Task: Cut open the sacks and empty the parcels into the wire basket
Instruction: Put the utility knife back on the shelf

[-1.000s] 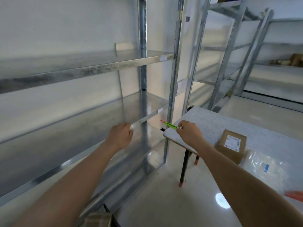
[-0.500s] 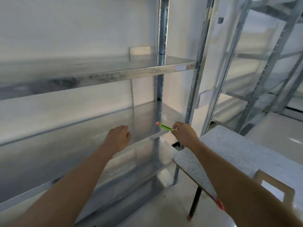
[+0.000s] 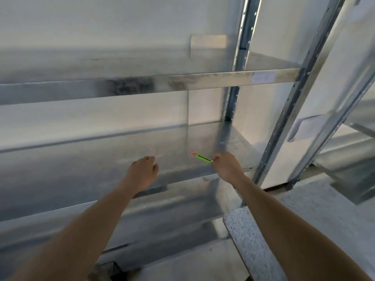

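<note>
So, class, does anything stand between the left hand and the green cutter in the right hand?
Nothing visible does. The left hand and the green cutter, held by the right hand, are apart over the metal shelf, only air between.

Galvanised metal shelf (image 3: 227, 138) (speckled tabletop (image 3: 316, 216) beside)

Head view, tight on the shelving

One camera, riding on the person's head, looks forward and a touch downward onto the metal rack (image 3: 203, 80), which fills the frame at arm's reach. Both forearms run up from the bottom edge. The left hand (image 3: 143, 172) and the right hand (image 3: 227, 166), pinching a green cutter (image 3: 203, 158), sit near centre. The uprights lean across the wide-angle frame, and the speckled table (image 3: 241, 232) pokes in low right.
</note>
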